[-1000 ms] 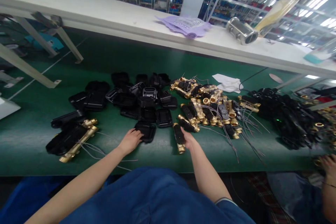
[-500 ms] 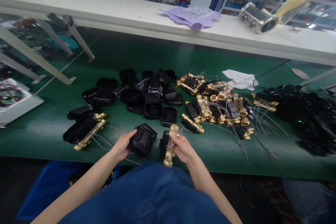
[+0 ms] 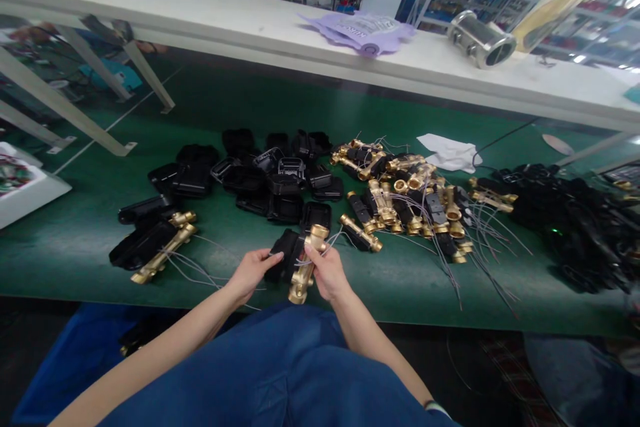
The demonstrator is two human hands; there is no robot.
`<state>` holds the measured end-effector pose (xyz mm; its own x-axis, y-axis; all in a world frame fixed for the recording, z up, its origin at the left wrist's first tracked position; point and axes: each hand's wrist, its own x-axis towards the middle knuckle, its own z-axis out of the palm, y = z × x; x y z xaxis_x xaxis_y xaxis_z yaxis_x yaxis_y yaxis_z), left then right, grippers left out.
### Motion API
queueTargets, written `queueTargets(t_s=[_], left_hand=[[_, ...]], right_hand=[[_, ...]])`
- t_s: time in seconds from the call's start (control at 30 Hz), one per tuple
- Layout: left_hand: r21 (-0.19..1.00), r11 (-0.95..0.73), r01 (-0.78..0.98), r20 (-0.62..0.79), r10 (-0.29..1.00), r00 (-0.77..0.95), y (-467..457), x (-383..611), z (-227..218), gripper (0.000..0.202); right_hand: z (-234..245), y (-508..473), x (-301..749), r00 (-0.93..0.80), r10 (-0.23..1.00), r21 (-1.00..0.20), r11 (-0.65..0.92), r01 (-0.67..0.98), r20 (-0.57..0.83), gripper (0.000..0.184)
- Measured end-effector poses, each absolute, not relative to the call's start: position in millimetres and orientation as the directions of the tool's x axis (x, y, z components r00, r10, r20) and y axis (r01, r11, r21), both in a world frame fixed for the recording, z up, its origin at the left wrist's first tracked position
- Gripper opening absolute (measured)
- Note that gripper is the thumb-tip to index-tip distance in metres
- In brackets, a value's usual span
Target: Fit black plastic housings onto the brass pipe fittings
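My right hand (image 3: 326,273) grips a brass pipe fitting (image 3: 304,265) with thin grey wires, held upright over the table's front edge. My left hand (image 3: 253,271) holds a black plastic housing (image 3: 281,260) pressed against the fitting's left side. Just behind my hands lies a heap of black plastic housings (image 3: 270,177). To the right of it is a pile of brass fittings with wires (image 3: 407,197). One finished brass-and-black unit (image 3: 155,247) lies at the left on the green table mat (image 3: 80,247).
A white shelf (image 3: 225,20) runs across the back, carrying purple bags (image 3: 360,32) and a steel cylinder (image 3: 480,40). A white cloth (image 3: 450,152) lies behind the brass pile. More black assemblies (image 3: 565,213) are heaped at the right. A white tray (image 3: 20,187) sits far left.
Both hands picked parts off the mat, the left a black housing, the right a brass fitting, and brought them together in front of me. The camera view shifted slightly.
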<state>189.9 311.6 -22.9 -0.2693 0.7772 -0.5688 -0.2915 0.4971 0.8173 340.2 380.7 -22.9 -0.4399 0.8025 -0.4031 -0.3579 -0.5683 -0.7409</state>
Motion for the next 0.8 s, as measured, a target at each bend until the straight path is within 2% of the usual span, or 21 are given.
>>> queueTargets(t_s=[0.1, 0.2, 0.33, 0.43, 0.57, 0.67, 0.73, 0.8], left_hand=[[0.785, 0.532, -0.317, -0.611, 0.748, -0.258, 326.2, 186.4, -18.7, 0.048], [0.72, 0.575, -0.388, -0.683, 0.688, -0.247, 339.0, 185.4, -19.6, 0.047], [0.688, 0.592, -0.42, -0.722, 0.622, -0.304, 349.4, 183.4, -34.4, 0.036], [0.652, 0.626, -0.428, -0.758, 0.558, -0.338, 351.9, 179.7, -48.8, 0.032], [0.593, 0.647, -0.479, -0.805, 0.496, -0.326, 350.8, 177.5, -61.7, 0.029], [0.58, 0.623, -0.525, -0.81, 0.51, -0.289, 347.1, 176.9, -59.1, 0.026], [0.601, 0.572, -0.558, -0.778, 0.579, -0.243, 340.7, 176.9, -49.5, 0.028], [0.652, 0.507, -0.564, -0.701, 0.687, -0.192, 330.4, 177.6, -35.3, 0.041]], right_hand=[[-16.1, 385.2, 339.7, -0.381, 0.875, -0.885, -0.403, -0.233, -0.299, 0.032], [-10.7, 387.6, 336.5, -0.424, 0.888, -0.969, -0.235, -0.078, -0.181, 0.03], [-16.8, 383.2, 331.3, -0.512, 0.855, -0.995, -0.045, 0.092, -0.086, 0.027], [-31.8, 378.8, 332.3, -0.559, 0.825, -0.974, 0.055, 0.218, -0.078, 0.026], [-50.1, 377.6, 338.2, -0.59, 0.795, -0.948, 0.063, 0.313, -0.142, 0.023], [-57.8, 382.2, 338.1, -0.543, 0.823, -0.941, 0.031, 0.338, -0.169, 0.023], [-61.6, 387.3, 333.3, -0.448, 0.866, -0.95, -0.087, 0.3, -0.221, 0.021], [-64.6, 391.9, 324.7, -0.346, 0.861, -0.927, -0.333, 0.172, -0.373, 0.019]])
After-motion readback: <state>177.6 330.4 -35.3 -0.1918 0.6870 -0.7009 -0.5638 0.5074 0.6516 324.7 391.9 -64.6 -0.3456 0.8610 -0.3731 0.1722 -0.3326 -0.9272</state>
